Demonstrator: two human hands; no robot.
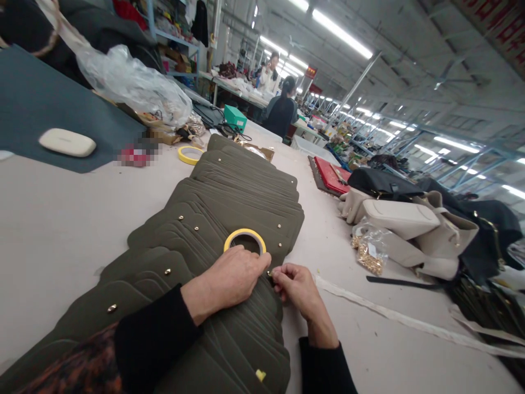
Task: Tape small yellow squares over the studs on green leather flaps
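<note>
Left, far: dark blue-grey sheet [24, 109] on desk [41, 208], with cream oblong case [68, 142] on top; clear plastic bag [135, 82] beyond. Then flat yellow-edged tape roll [190, 161], just beside far end of olive panels [241, 202]. Panels in overlapping layers from near left to far centre, dotted with gold-tone fittings [168, 272]. Left hand [232, 279]: closed on near rim of second tape roll [245, 232], over panels. Right hand [301, 290]: fingertips pinched together at panels' right edge, beside small fitting [269, 273]; contents, cannot tell. Right: pale strip [385, 311], packet of gold-tone hardware [371, 257], cream bag [402, 218].
</note>
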